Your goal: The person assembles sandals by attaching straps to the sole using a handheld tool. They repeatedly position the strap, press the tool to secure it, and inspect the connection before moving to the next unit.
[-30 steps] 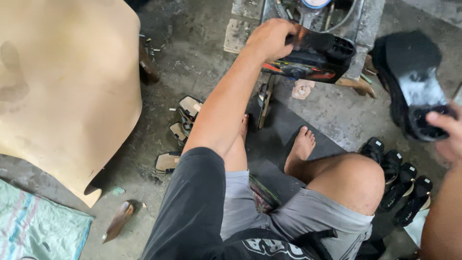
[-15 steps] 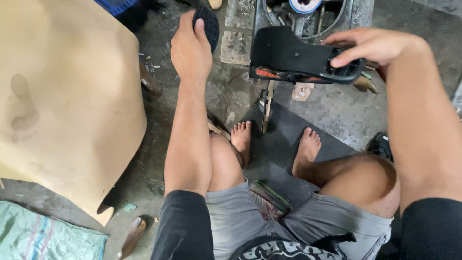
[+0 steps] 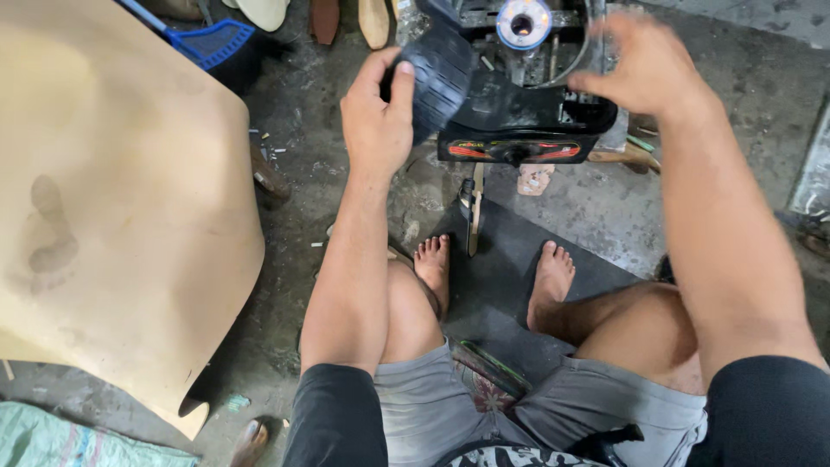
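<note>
My left hand grips a black ribbed rubber sole piece, held up at the top centre. My right hand hovers blurred over a black sandal sole with a red-and-green patterned edge; whether it touches the sole is unclear. That sole lies on a small machine with a round silver part. My bare feet rest on a dark mat below it.
A large tan sheet fills the left side. A blue plastic tool and several flat sole cutouts lie at the top. A green woven sack is at the bottom left. The floor is dirty concrete with scraps.
My left hand has swung right with the ribbed piece, up against the machine. My right hand has lifted off the patterned sole's right end and now hovers above it.
</note>
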